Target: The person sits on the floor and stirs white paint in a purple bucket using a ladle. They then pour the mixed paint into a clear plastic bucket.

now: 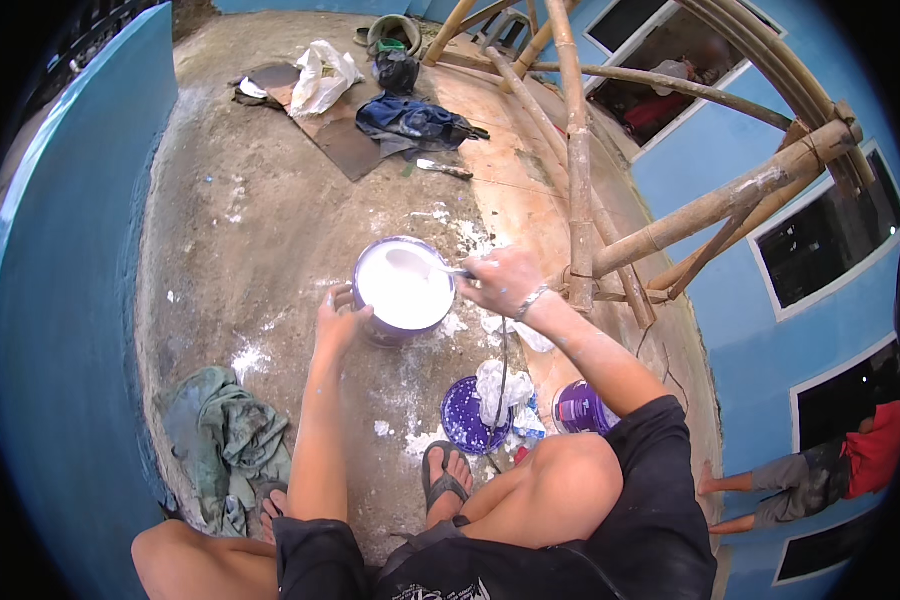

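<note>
A purple bucket [368, 327] stands on the ground in front of me, filled nearly to the rim with a white substance [410, 300]. My left hand [342, 318] grips its near left side, thumb by the rim. Over the right rim, my right hand [502, 282] is closed on the handle of what looks like a metal spoon [415, 258]. Its rounded end rests in the white substance at the bucket's far side and is partly coated. White smears mark my right forearm.
A purple lid [460, 425], crumpled white plastic [492, 385] and another purple bucket [582, 408] lie near my feet. Green cloth [225, 440] is at left. Bamboo scaffolding [580, 150] stands at right; a person in red [870, 450] is beyond. Dark blue cloth [410, 122] lies ahead.
</note>
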Motion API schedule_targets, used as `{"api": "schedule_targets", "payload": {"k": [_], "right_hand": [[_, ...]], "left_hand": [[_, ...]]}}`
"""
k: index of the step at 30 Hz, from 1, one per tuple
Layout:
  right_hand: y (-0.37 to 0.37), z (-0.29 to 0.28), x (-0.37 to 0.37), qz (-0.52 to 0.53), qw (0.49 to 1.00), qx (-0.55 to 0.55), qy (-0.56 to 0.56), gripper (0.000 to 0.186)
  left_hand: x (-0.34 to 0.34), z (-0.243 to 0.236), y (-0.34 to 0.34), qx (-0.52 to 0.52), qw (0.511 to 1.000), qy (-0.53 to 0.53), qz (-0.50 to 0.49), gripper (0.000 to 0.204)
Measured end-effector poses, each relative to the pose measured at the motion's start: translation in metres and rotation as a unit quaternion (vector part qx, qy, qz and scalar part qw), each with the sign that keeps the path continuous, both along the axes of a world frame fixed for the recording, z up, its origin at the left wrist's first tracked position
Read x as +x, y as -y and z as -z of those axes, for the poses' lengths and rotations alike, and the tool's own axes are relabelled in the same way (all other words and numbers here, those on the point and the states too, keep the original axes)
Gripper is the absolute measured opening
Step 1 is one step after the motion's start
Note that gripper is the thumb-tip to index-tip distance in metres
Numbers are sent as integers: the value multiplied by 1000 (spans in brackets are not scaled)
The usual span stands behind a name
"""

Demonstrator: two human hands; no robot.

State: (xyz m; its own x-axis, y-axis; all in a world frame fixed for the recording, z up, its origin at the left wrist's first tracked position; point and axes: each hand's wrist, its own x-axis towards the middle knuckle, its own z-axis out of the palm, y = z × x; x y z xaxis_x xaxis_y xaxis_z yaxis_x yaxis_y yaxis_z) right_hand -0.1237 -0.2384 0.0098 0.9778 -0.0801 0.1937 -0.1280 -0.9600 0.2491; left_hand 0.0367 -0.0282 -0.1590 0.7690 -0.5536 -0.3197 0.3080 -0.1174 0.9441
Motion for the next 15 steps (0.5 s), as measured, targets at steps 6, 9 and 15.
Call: {"api": "schedule_targets", "payload": {"k": [6, 9, 15], "right_hand": [[21, 59, 20, -19, 992, 18, -125, 31], [24, 61, 33, -27, 971, 0, -239, 32], [22, 59, 47, 95, 969, 106, -203, 35]], "left_hand": [[-2, 0, 2, -8, 1000, 4, -2, 58], [-4, -4, 1, -24, 1000, 12, -3, 56], [-8, -26, 0, 14, 1000, -14, 5, 57]]}}
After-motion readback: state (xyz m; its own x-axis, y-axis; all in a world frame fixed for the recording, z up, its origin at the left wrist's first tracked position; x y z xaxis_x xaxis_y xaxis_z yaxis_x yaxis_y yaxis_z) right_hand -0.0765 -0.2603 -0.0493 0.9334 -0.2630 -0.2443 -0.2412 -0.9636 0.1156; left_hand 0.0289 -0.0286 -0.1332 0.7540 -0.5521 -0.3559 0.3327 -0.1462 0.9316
